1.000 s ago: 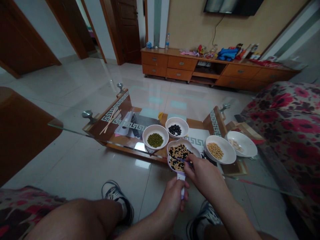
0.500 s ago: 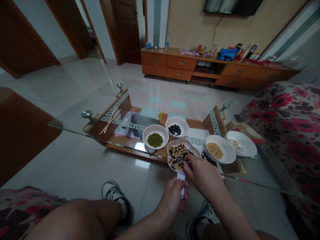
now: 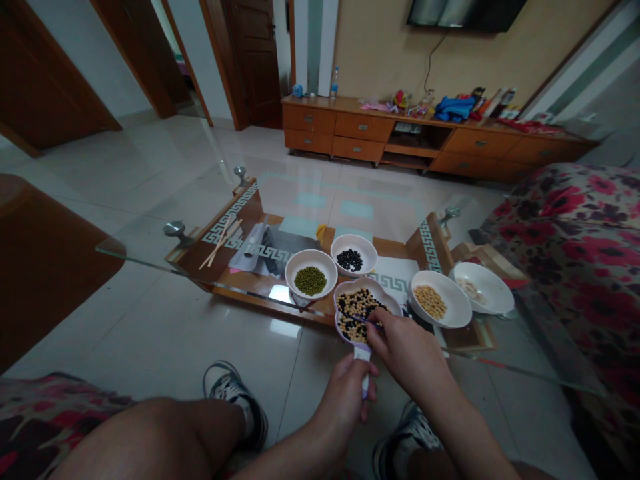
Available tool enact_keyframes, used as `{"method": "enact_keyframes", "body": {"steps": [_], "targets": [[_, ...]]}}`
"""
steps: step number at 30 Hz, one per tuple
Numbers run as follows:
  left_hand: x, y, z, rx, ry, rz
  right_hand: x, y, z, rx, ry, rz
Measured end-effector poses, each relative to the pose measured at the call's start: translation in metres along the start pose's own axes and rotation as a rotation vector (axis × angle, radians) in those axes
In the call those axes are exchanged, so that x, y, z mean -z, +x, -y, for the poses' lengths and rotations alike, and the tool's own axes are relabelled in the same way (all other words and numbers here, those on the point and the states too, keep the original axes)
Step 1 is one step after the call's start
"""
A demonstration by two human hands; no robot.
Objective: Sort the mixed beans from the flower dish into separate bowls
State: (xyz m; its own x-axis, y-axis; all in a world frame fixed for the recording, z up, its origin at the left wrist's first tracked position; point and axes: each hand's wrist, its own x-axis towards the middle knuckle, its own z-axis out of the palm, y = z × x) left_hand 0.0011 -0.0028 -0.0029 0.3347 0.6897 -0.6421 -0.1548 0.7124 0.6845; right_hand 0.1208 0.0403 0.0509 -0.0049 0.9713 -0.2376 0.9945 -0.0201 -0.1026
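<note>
My left hand (image 3: pixel 345 390) is closed round the white and purple handle of a flower-shaped scoop (image 3: pixel 341 293), held at the front edge of the glass table. Mixed black and yellow beans (image 3: pixel 357 303) lie in the scoop. My right hand (image 3: pixel 407 343) reaches over its right side, fingers pinched on slim purple tweezers (image 3: pixel 361 319) whose tips touch the beans. Behind the scoop stand a white bowl of green beans (image 3: pixel 310 281) and a white bowl of black beans (image 3: pixel 349 260). To the right is a white bowl of yellow beans (image 3: pixel 430 302).
Another white bowl (image 3: pixel 493 287) with pale pieces stands at the far right. Chopsticks (image 3: pixel 220 247) lie at the left of the glass table (image 3: pixel 165 267). A floral-covered sofa (image 3: pixel 590 227) borders the right side. A low wooden cabinet (image 3: pixel 360 137) runs along the wall.
The tweezers have tilted slightly among the beans in the scoop. My hands, the scoop and the bowls otherwise hold nearly the same places.
</note>
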Motion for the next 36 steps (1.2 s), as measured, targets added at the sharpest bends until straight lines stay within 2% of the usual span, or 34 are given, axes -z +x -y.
{"method": "enact_keyframes", "body": {"steps": [18, 26, 29, 33, 36], "targets": [[-0.001, 0.000, 0.000, -0.012, 0.015, -0.010, 0.001, -0.001, 0.001, -0.003, -0.002, 0.006], [0.000, 0.002, 0.000, 0.007, 0.005, -0.003, 0.008, -0.003, -0.008, 0.007, 0.060, -0.091], [0.000, 0.002, 0.001, 0.008, 0.000, -0.002, 0.018, -0.005, -0.018, -0.098, 0.066, -0.192], [0.000, 0.002, 0.001, 0.007, 0.001, 0.022, 0.032, -0.008, -0.034, -0.419, -0.035, -0.326], [0.000, 0.001, 0.000, 0.002, -0.004, 0.024, 0.038, -0.012, -0.045, -0.582, -0.088, -0.339]]}}
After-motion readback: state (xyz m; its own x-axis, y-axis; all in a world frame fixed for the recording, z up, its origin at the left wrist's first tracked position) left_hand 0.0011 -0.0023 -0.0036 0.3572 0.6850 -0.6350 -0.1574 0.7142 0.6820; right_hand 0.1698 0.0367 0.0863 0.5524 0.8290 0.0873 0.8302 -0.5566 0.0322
